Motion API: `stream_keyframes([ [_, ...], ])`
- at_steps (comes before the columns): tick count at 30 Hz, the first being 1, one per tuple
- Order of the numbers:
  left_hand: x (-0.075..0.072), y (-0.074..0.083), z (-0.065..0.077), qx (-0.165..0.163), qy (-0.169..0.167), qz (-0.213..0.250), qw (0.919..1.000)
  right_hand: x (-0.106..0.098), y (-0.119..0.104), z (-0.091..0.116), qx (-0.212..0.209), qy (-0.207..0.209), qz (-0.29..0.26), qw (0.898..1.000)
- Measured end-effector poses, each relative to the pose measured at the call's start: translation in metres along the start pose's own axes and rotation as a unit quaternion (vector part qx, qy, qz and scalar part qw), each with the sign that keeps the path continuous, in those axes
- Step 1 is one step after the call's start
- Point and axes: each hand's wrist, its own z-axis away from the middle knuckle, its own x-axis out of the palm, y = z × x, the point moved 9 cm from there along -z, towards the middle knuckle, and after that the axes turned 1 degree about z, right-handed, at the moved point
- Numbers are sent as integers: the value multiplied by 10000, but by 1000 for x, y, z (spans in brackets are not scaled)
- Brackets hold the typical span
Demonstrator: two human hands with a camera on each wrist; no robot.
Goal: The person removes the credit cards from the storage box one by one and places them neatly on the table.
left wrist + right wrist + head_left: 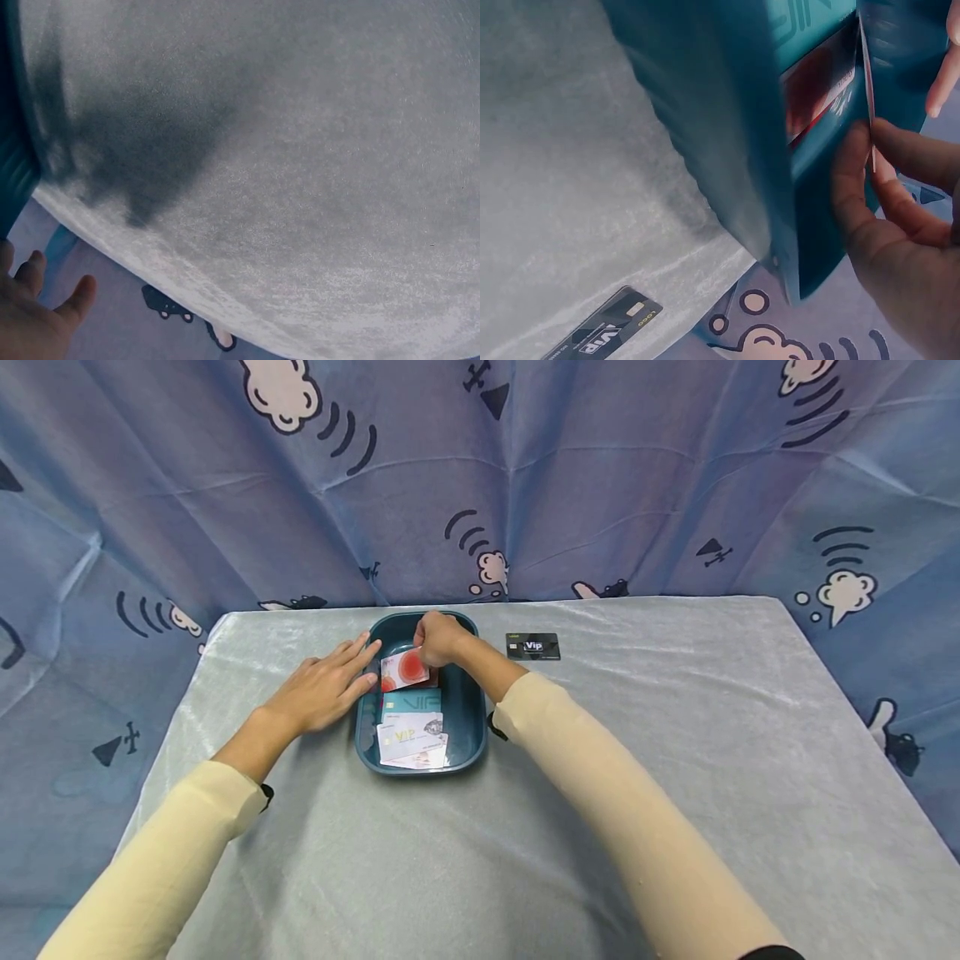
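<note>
Right hand (pixel 438 639) pinching red-white card (pixel 401 671) by right end, inside bin (pixel 467 727) near far edge. Long axis pretty much left-right, free end toward left hand (pixel 318 691), fingers spread at left rim, holding nothing.

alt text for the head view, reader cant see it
A person's right grip pinches a red-patterned card in a teal tray with other cards; the left grip is at its left rim. A black card lies right.
</note>
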Motion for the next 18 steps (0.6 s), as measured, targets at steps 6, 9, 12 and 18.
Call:
stream_keyframes([
  [6,0,0,-1,-39,15,0,10000,-10,3,3,-187,-59,-207,9996],
  [9,0,-1,-2,-66,33,17,10000,-19,4,4,-214,-35,-323,9992],
  [12,-1,-1,-2,-72,41,22,10000,-32,7,4,-172,57,-458,9988],
  [18,-1,0,-1,1,111,31,9999,-58,17,10,-48,180,-694,9974],
])
